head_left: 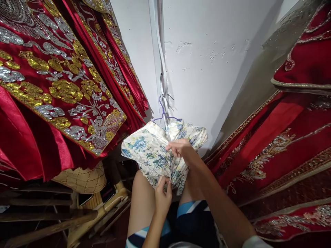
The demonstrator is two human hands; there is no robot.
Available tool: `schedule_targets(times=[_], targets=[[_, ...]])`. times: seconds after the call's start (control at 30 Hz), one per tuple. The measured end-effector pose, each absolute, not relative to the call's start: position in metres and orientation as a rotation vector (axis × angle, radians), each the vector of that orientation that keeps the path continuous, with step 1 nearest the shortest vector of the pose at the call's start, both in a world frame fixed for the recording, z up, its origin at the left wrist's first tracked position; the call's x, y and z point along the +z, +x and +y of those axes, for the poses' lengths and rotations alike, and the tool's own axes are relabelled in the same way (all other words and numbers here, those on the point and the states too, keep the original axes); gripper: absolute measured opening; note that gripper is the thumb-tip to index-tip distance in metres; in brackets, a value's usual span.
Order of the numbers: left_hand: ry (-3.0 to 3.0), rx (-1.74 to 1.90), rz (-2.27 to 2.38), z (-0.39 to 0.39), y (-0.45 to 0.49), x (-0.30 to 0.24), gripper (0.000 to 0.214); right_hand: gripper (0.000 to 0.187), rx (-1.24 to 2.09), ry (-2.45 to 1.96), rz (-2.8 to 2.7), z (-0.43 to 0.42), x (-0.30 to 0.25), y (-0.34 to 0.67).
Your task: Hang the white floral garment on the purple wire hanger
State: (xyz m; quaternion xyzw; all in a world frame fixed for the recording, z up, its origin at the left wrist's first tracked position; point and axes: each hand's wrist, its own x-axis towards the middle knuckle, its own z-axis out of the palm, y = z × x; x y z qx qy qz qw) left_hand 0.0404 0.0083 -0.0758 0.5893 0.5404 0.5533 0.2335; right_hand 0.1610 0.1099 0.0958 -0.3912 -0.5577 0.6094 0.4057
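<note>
A white floral blouse (150,148) with blue, green and yellow flowers hangs upright in front of me, short sleeves spread out. It is on a purple hanger (163,110) by the wall. My left hand (163,189) pinches the lower end of the blouse's front opening, near the gathered hem. Higher up, my right hand (179,147) has its fingers closed at the same front line, just below the collar. Any small fastener between my fingertips is hidden. The lower blouse hangs over my bare thighs (141,196).
Red garments with gold and silver sequins (64,89) hang close on the left. More embroidered red cloth (279,148) lines the right. A wooden chair (111,203) with a phone-like object (108,193) stands lower left. White straps (160,44) run down the peeling wall (207,55).
</note>
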Motion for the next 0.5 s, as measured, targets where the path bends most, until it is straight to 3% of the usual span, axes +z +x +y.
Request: schedule_targets(times=[0.17,0.23,0.3,0.43,0.5], targets=[[1.579,1.445,1.424,0.020,0.029,-0.065,0.023,0.028,1.522,-0.889,-1.363,0.131,0.134,0.150],[1.604,1.437,1.418,0.028,0.025,-0.046,0.015,0.030,1.511,-0.878,-1.373,0.127,0.132,0.149],[1.652,1.503,1.397,0.039,0.020,-0.016,0.007,0.031,1.476,-0.858,-1.401,0.121,0.125,0.151],[1.814,1.811,1.369,0.068,0.011,0.058,0.034,0.029,1.413,-0.852,-1.498,0.112,0.118,0.154],[2.012,1.785,1.371,0.083,0.010,0.089,0.029,0.029,1.399,-0.869,-1.520,0.111,0.120,0.153]])
